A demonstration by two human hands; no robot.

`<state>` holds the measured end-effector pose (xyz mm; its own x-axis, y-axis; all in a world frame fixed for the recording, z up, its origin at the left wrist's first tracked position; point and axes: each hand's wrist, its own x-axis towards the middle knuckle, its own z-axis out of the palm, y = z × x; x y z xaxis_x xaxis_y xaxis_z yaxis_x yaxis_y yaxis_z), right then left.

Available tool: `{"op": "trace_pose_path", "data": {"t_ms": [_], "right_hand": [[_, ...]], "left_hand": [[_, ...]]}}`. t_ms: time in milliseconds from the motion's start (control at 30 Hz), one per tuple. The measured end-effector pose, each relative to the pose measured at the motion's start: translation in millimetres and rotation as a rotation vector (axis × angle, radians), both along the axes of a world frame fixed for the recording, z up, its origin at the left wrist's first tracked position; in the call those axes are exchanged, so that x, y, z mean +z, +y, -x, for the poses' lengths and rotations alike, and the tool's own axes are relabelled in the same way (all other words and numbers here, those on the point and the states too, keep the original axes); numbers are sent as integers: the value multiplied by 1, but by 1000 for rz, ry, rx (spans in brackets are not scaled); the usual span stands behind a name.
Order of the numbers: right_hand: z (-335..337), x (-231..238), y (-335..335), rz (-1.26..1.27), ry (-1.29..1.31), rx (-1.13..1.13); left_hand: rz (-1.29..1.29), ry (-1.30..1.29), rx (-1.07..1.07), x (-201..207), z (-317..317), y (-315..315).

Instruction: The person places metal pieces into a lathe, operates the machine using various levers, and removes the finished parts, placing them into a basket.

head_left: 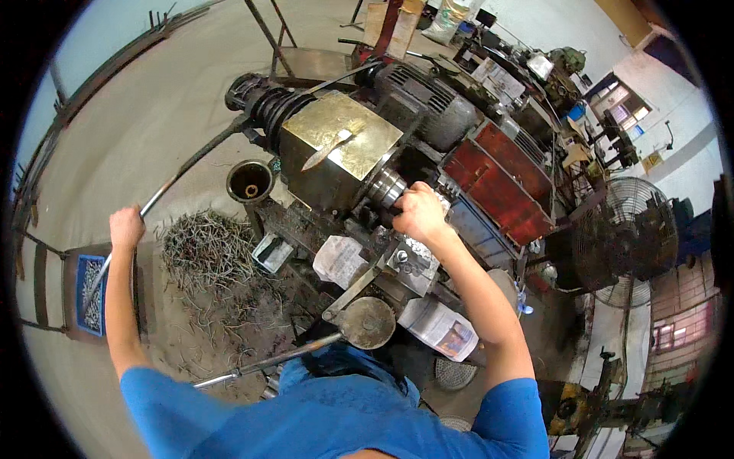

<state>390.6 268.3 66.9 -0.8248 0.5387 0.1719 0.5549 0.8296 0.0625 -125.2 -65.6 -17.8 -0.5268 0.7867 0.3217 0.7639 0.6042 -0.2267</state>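
My left hand [127, 228] is wrapped round a long metal lever [183, 173], which slants up to the left end of a lathe's headstock [336, 130]. With fingers curled, my right hand [420, 213] is at the front of the round steel chuck [388, 187]. Whatever it pinches there is hidden by the fingers. Just below that hand is a metal tool block [413, 264] with bolts on top. A pointed, worn tool [325, 151] lies on the brass-coloured headstock cover.
Left of the lathe a heap of metal shavings [210, 249] covers the floor. A blue crate [90, 294] of small metal parts stands at far left. A second bar [283, 356] crosses near my body. A large fan [623, 229] and a red metal panel [501, 180] are at the right.
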Motion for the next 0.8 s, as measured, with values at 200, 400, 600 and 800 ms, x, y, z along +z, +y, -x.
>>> {"op": "trace_pose_path", "data": {"t_ms": [200, 400, 600, 800], "right_hand": [[-4, 10, -9, -34, -90, -49], [-62, 53, -54, -25, 363, 111], [-177, 50, -99, 3, 322, -168], [-317, 8, -149, 116, 310, -684]], "left_hand": [[62, -138, 130, 11, 17, 26], [-876, -524, -285, -44, -120, 83], [242, -665, -288, -184, -213, 125], [284, -324, -379, -144, -162, 168]]}}
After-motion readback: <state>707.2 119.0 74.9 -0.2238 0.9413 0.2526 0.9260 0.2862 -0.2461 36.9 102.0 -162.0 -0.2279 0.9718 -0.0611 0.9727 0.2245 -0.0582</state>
